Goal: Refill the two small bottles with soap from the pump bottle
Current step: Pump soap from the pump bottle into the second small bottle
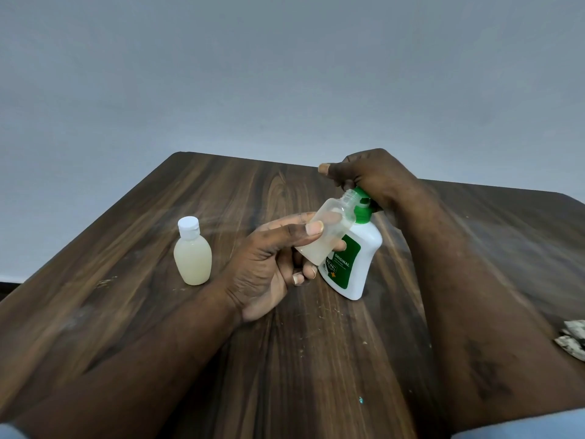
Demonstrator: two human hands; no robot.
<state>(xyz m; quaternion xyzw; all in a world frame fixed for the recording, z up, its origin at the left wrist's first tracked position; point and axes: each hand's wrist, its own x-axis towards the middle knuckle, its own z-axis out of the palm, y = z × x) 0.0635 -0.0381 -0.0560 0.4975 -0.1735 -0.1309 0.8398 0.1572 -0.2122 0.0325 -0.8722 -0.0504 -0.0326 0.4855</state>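
My left hand (278,261) grips a small clear bottle (329,229) without a cap, tilted so its open neck meets the green spout of the pump bottle (357,258). A little pale soap lies at its bottom. The white pump bottle, with a green label, stands on the wooden table (285,343). My right hand (370,179) rests on top of the green pump head and covers most of it. A second small bottle (192,251), full of pale soap and shut with a white cap, stands upright to the left.
A crumpled patterned cloth (573,339) lies at the table's right edge. A plain grey wall rises behind the table. The table's far corner is at the back left.
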